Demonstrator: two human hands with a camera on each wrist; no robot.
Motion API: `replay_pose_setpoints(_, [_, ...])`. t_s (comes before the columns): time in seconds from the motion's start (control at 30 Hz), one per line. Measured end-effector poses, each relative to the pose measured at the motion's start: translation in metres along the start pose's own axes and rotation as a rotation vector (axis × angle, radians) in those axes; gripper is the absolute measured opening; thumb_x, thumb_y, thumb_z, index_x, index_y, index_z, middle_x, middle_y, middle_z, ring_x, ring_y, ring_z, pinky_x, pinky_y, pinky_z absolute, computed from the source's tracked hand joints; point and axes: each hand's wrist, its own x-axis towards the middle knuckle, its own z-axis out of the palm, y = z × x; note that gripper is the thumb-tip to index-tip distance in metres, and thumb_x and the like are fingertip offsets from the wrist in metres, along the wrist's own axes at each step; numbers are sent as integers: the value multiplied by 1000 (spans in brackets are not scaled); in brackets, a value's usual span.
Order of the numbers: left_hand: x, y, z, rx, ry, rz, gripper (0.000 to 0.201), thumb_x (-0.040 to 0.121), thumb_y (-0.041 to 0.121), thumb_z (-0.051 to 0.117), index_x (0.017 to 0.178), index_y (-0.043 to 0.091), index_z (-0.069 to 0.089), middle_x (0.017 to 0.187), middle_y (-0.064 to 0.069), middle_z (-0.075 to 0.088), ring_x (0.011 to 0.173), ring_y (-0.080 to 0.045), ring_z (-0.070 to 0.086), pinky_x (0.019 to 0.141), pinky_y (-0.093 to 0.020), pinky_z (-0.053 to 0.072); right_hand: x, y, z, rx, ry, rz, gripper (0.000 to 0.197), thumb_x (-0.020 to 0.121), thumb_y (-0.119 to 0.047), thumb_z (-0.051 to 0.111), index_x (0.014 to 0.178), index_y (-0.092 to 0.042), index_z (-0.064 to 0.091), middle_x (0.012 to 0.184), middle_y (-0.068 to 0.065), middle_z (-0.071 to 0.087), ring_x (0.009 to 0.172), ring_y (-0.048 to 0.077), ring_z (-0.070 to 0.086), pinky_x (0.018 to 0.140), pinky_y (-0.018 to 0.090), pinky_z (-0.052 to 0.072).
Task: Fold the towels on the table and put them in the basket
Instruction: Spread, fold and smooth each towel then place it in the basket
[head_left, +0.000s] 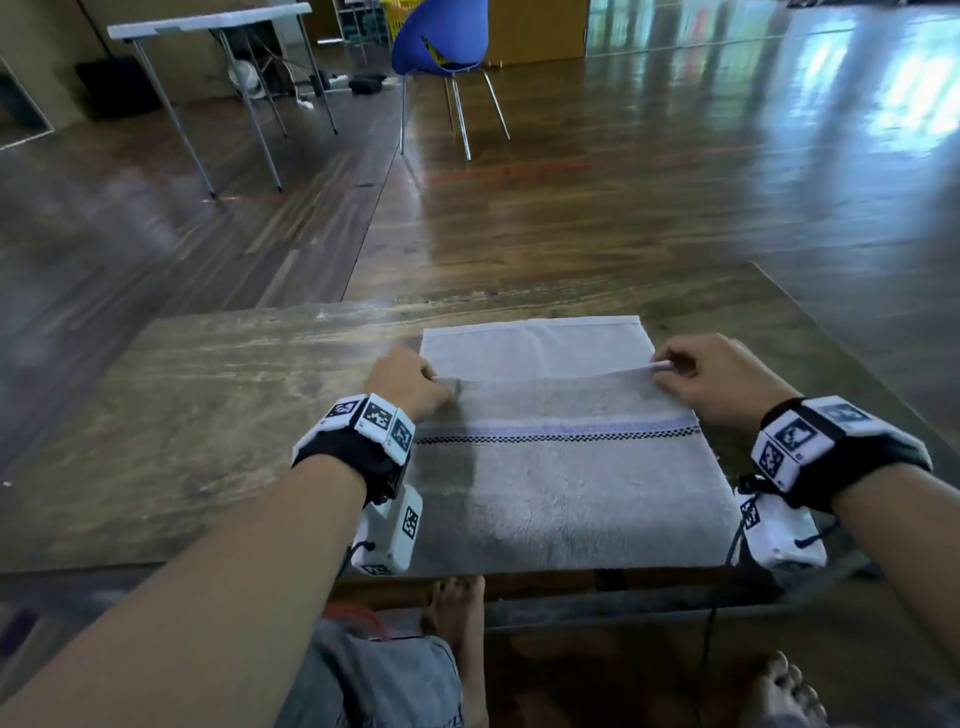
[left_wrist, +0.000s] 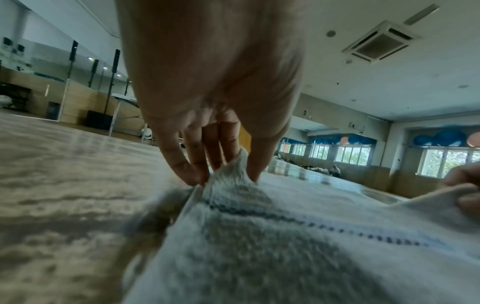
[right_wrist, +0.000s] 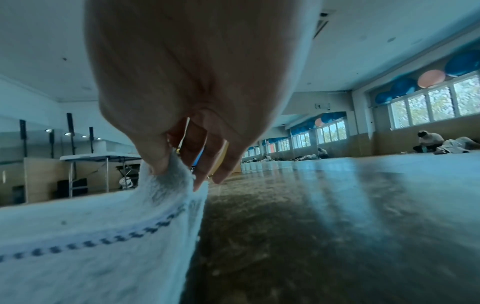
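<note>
Wooden table (head_left: 208, 415) carries my towel (head_left: 571, 493); left hand (head_left: 402, 384) and right hand (head_left: 717, 376) each pinch a folded-edge corner. Fingertips hidden from head view; no basket visible.

Daylight from windows (right_wrist: 428, 105) on the right glares in streaks across the glossy floor (head_left: 649, 171). The wrist views are dimmer, the right one tinted blue. The towel (left_wrist: 259, 246) blurs in the lower frame, and straight lines bend at the edges.
</note>
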Motion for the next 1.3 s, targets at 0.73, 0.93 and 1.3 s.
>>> replay_pose_setpoints(0.73, [31,4,-1,-77,210,-12,18,85,25,66,99,18,58,94,2,58,86,-22,58,68,-32,41,56,6,18,-107,-76,77,9,91,-27,68,82,-27,66,82,2,70,73,20,63,76,29,46])
replay_pose_setpoints(0.93, [19,54,8,-109,115,383,12,88,21,67,99,17,64,104,3,63,99,-15,60,81,-25,47,48,-5,13,-14,-14,65,8,86,-26,75,79,-22,75,77,-6,68,81,15,63,73,24,40])
replay_pose_setpoints(1.3, [-15,98,24,-285,101,661,17,82,19,78,94,10,70,99,-1,73,87,-18,63,74,-28,48,-1,-73,-1,474,107,-88,20,78,-10,83,74,-29,78,83,-4,76,83,13,73,77,25,57])
